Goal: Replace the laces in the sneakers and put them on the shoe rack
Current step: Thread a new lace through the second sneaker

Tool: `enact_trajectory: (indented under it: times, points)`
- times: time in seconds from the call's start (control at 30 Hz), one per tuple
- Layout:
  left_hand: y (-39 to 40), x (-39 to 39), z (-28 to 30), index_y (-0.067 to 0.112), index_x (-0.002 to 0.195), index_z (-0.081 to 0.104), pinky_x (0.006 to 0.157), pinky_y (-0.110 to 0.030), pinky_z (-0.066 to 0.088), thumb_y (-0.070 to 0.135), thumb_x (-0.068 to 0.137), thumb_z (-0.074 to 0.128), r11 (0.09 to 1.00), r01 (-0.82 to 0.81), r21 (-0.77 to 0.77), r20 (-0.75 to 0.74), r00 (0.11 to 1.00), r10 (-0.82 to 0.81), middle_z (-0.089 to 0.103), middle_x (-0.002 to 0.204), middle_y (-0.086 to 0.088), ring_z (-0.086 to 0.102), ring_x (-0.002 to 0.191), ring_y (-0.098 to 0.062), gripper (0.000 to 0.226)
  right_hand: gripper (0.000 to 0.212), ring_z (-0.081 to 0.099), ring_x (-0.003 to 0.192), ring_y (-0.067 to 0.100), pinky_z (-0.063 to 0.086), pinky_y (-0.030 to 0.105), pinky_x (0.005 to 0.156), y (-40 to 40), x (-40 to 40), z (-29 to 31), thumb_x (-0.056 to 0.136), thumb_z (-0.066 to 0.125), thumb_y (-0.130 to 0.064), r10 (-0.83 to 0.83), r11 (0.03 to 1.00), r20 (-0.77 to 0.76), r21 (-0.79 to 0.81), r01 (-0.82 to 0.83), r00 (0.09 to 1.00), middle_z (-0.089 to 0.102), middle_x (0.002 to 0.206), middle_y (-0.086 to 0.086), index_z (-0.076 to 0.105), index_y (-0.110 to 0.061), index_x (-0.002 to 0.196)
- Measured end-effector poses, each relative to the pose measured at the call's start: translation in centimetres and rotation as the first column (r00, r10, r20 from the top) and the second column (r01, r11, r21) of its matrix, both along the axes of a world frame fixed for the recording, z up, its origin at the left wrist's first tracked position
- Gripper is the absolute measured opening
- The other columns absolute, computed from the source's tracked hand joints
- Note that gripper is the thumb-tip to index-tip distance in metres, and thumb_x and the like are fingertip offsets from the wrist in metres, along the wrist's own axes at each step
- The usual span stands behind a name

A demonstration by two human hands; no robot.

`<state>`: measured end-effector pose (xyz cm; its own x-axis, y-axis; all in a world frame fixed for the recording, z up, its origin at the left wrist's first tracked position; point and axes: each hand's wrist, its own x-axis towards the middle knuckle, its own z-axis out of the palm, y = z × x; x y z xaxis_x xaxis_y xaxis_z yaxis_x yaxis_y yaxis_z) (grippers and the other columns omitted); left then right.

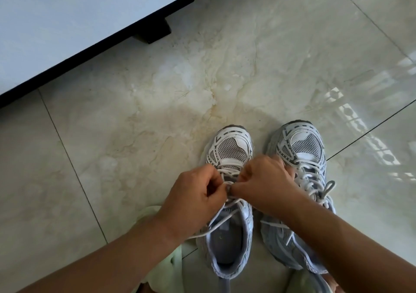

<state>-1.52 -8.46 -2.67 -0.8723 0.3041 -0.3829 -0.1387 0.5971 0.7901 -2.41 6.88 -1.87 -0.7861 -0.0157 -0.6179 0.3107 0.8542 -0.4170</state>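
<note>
Your left hand (193,199) and right hand (265,184) meet over the left sneaker (229,193) on the floor (157,112), fingers pinching its white lace (227,220) mid-tongue; the shoe's long axis runs away from you; both hands sit equally near.

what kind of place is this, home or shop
Probably a home, likely indoors near an entrance: glossy marble-look floor tiles, a white cabinet on dark feet, and a pair of sneakers being laced on the floor.
</note>
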Motion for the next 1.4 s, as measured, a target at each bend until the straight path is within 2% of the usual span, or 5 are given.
enact_trajectory:
  times: [0.37, 0.77, 1.1, 1.27, 1.4]
  points:
    - [-0.7, 0.4, -0.7, 0.013, 0.076, 0.052, 0.045, -0.010, 0.033, 0.004, 0.089, 0.052, 0.986, -0.149, -0.077, -0.156, 0.978, 0.136, 0.046, 0.056, 0.009, 0.046, 0.048, -0.001, 0.016, 0.026, 0.025, 0.091, 0.007, 0.011, 0.025, 0.074, 2.1, 2.1, -0.4, 0.072, 0.065, -0.025, -0.108, 0.994, -0.281, -0.054, 0.097, 0.953, 0.045, 0.083, -0.012, 0.048, -0.021, 0.054]
    - [-0.2, 0.8, -0.9, 0.009, 0.080, 0.054, 0.053, -0.034, 0.041, 0.008, 0.093, 0.047, 0.843, -0.538, 0.013, 0.109, 0.839, 0.534, 0.053, 0.065, -0.009, 0.047, 0.058, -0.019, 0.015, 0.031, 0.026, 0.082, 0.010, 0.011, 0.025, 0.070, 1.5, 3.0, -0.9, 0.073, 0.065, -0.021, -0.192, 0.978, -0.400, -0.005, 0.208, 0.896, 0.044, 0.073, -0.015, 0.043, -0.019, 0.050]
    - [-1.0, 0.1, 0.4, 0.026, 0.085, 0.062, 0.060, -0.009, 0.041, 0.037, 0.077, 0.063, 0.996, 0.086, 0.003, -0.165, 0.983, -0.084, 0.053, 0.083, 0.014, 0.055, 0.069, -0.002, 0.013, 0.017, 0.048, 0.053, -0.003, 0.042, 0.036, 0.068, 1.0, 2.6, 0.4, 0.072, 0.068, -0.027, -0.122, 0.963, -0.341, -0.267, 0.028, 0.932, 0.047, 0.049, -0.019, 0.052, -0.029, 0.079]
    - [-0.1, -0.2, 0.6, 0.027, 0.071, 0.058, 0.057, -0.018, 0.043, 0.027, 0.073, 0.070, 0.984, 0.085, -0.157, -0.165, 0.980, -0.111, 0.054, 0.072, 0.012, 0.053, 0.064, -0.004, 0.012, 0.021, 0.046, 0.054, 0.006, 0.029, 0.025, 0.067, 0.3, 2.4, 1.4, 0.074, 0.069, -0.030, -0.023, 0.988, -0.339, -0.149, -0.029, 0.940, 0.048, 0.054, -0.010, 0.048, -0.027, 0.075]
    - [0.4, -0.4, 0.6, 0.021, 0.066, 0.055, 0.057, -0.028, 0.045, 0.020, 0.073, 0.068, 0.986, 0.078, -0.149, -0.096, 0.991, -0.093, 0.054, 0.070, 0.006, 0.051, 0.061, -0.008, 0.016, 0.011, 0.057, 0.075, 0.015, 0.045, 0.028, 0.068, 0.0, 1.6, 1.5, 0.073, 0.061, -0.033, -0.037, 0.996, -0.189, -0.087, 0.021, 0.981, 0.060, 0.074, -0.007, 0.056, -0.027, 0.080]
